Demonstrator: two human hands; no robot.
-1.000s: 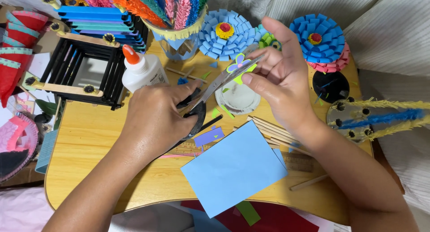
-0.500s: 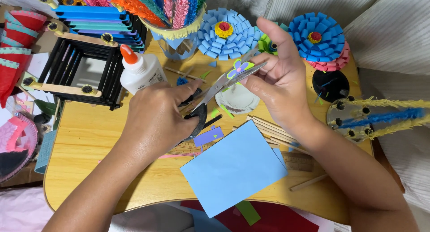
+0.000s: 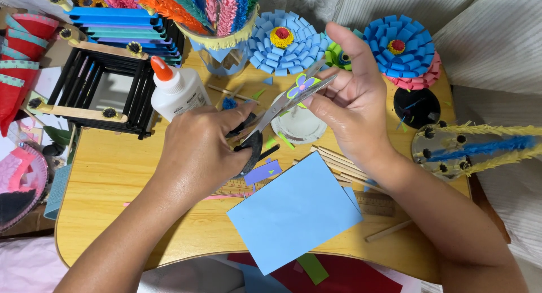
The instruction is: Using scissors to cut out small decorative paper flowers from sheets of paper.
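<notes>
Head view over a rounded pale wooden craft table [image 3: 113,174]. The left hand [image 3: 197,152] is closed through the black loops of a pair of steel-bladed scissors [image 3: 271,120], whose blades slant up and to the right. The right hand [image 3: 353,109] pinches a small purple paper flower with a green edge [image 3: 300,85] between thumb and fingertips, holding it at the blade tips, above a round white plastic lid [image 3: 299,126]. Just beside the left hand stands a white glue bottle with an orange cap [image 3: 176,91]. A light blue paper sheet [image 3: 293,214] lies on the table below both hands, overlapping a wooden ruler [image 3: 378,200]. Thin wooden sticks [image 3: 336,160] lie near the right wrist. Two blue folded-paper flowers [image 3: 282,41] [image 3: 398,44] rest at the far edge, and a black stick frame [image 3: 96,92] sits at the left.
</notes>
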